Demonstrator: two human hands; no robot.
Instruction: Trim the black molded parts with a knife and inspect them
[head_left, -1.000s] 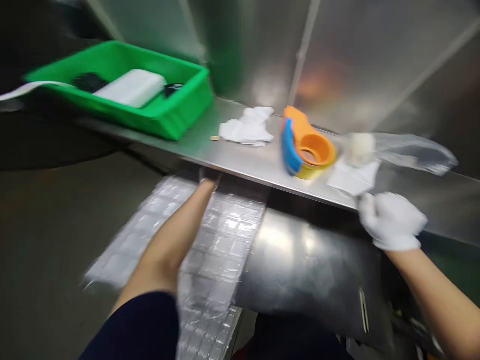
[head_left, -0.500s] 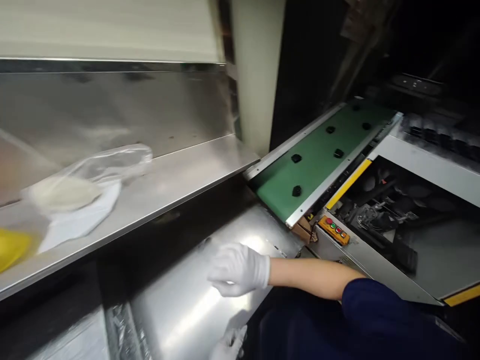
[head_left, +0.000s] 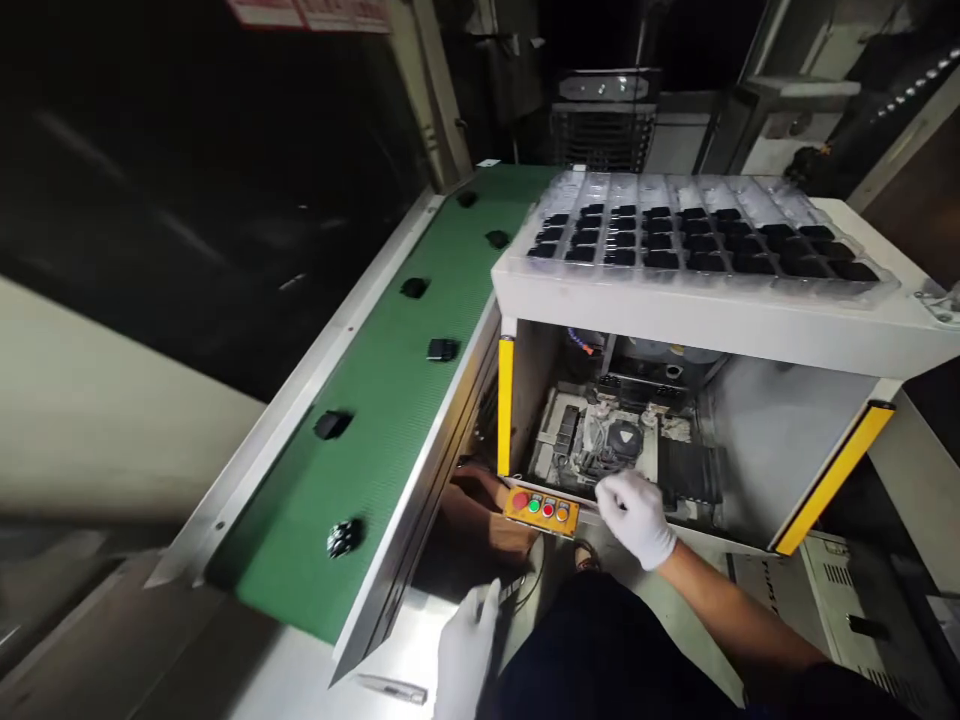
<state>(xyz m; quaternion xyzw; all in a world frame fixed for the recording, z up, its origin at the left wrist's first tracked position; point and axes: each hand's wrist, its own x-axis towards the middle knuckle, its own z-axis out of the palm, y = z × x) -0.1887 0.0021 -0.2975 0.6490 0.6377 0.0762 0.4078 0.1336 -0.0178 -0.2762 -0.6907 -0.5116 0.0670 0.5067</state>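
Observation:
My right hand (head_left: pixel 636 518), in a white glove, is loosely closed in front of the machine opening, with nothing visible in its curled fingers. Behind it, metal fixtures (head_left: pixel 600 440) sit inside the opening. My left hand (head_left: pixel 466 650), also gloved, is low over the metal table's edge, its fingers partly curled. A thin pale piece shows beside its thumb; I cannot tell whether it is held. Left of that hand lies a slim pen-like tool (head_left: pixel 391 688). An orange control box (head_left: pixel 541 510) with coloured buttons hangs between my hands, below the opening.
Small black parts (head_left: pixel 332 424) are spaced along a green conveyor belt (head_left: pixel 292 540) on the left. On the machine top, a clear plastic tray (head_left: pixel 757 200) holds many black parts in rows. Yellow posts (head_left: pixel 506 405) flank the opening. The metal table (head_left: pixel 300 690) is below the belt.
My view has swung right, from the metal shelf and table to the conveyor and machine. My right hand has gone from above the table to before the machine opening.

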